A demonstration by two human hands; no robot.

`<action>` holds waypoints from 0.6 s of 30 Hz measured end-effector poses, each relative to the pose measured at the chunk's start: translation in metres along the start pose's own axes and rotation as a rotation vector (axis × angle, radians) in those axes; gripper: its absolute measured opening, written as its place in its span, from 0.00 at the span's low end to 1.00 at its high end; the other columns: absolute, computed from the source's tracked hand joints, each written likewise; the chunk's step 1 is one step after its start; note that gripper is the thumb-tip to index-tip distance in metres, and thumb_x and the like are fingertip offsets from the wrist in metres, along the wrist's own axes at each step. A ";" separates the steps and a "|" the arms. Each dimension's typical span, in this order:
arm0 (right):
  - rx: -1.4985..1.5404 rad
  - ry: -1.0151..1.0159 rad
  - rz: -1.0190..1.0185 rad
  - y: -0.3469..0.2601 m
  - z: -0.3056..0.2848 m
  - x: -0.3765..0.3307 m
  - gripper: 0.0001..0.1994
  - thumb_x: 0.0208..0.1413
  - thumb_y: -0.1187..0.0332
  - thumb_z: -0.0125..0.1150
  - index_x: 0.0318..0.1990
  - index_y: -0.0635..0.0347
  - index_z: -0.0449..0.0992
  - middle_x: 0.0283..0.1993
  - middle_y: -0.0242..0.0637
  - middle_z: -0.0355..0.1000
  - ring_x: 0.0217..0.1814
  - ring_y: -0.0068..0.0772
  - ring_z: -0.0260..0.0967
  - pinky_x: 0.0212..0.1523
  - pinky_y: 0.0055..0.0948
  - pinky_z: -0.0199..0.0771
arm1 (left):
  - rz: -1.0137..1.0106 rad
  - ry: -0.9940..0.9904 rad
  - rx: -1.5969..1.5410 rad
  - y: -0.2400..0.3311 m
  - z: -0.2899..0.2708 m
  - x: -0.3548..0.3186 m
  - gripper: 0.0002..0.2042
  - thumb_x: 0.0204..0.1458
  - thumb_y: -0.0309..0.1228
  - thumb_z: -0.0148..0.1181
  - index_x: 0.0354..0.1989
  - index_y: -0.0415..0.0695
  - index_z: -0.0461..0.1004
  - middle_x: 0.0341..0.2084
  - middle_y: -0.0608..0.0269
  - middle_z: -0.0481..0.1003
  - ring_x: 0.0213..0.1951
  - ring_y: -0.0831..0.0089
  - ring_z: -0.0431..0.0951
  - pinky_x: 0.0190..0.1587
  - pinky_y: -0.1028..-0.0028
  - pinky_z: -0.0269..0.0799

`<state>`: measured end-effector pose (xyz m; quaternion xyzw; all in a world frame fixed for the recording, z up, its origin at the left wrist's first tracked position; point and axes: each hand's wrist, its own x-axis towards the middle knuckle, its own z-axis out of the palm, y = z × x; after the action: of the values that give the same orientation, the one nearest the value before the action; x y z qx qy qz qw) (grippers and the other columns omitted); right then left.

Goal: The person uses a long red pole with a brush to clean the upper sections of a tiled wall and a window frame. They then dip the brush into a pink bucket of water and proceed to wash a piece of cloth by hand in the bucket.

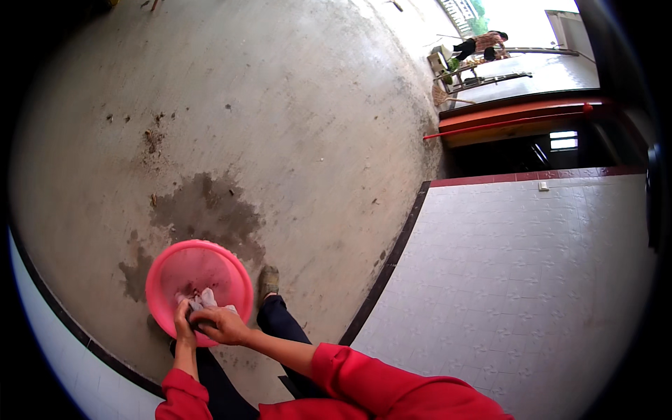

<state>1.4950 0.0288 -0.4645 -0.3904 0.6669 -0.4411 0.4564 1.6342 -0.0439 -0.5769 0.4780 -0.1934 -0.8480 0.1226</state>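
A round pink plastic basin (238,280) stands on the floor at the lower left, with what looks like cloudy liquid in it. Over its near side, my left hand (183,323) and my right hand (221,325) are close together, fingers curled in. Between them bunches a whitish, limp piece that looks like wet cloth (208,298); both hands grip it. Some of its folds stick out beyond my fingers toward the middle of the basin. Small dark reddish bits show beside it. My fingertips are partly hidden by the hands themselves.
Wet patches (203,210) darken the concrete floor around the basin. My shoe (269,280) is just right of it. White tiled wall (504,280) rises at the right, below a doorway with a red pole (511,124). Another person (488,42) bends over outside, far right.
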 end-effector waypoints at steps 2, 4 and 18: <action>-0.136 -0.060 -0.008 -0.003 0.008 -0.005 0.08 0.48 0.70 0.58 0.37 0.54 0.74 0.33 0.43 0.71 0.36 0.47 0.69 0.36 0.39 0.67 | -0.035 -0.036 -0.154 -0.005 -0.009 0.008 0.12 0.55 0.38 0.46 0.35 0.43 0.69 0.30 0.71 0.69 0.32 0.79 0.68 0.37 0.78 0.63; -0.140 -0.019 -0.092 -0.011 0.021 -0.007 0.07 0.48 0.66 0.60 0.35 0.52 0.76 0.29 0.41 0.71 0.34 0.47 0.70 0.34 0.40 0.67 | -0.074 -0.018 -0.196 -0.005 -0.004 0.003 0.13 0.56 0.39 0.45 0.37 0.43 0.69 0.32 0.70 0.69 0.35 0.78 0.69 0.38 0.78 0.63; -0.618 0.092 0.244 0.124 0.006 0.054 0.15 0.56 0.57 0.49 0.25 0.56 0.71 0.20 0.46 0.68 0.24 0.50 0.69 0.24 0.44 0.64 | -0.138 0.424 -0.131 -0.024 0.073 0.017 0.21 0.61 0.44 0.39 0.53 0.41 0.67 0.46 0.62 0.71 0.47 0.74 0.71 0.50 0.72 0.67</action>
<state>1.4710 0.0155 -0.5969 -0.4072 0.8309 -0.1775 0.3351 1.5627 -0.0132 -0.5663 0.6486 -0.0746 -0.7457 0.1329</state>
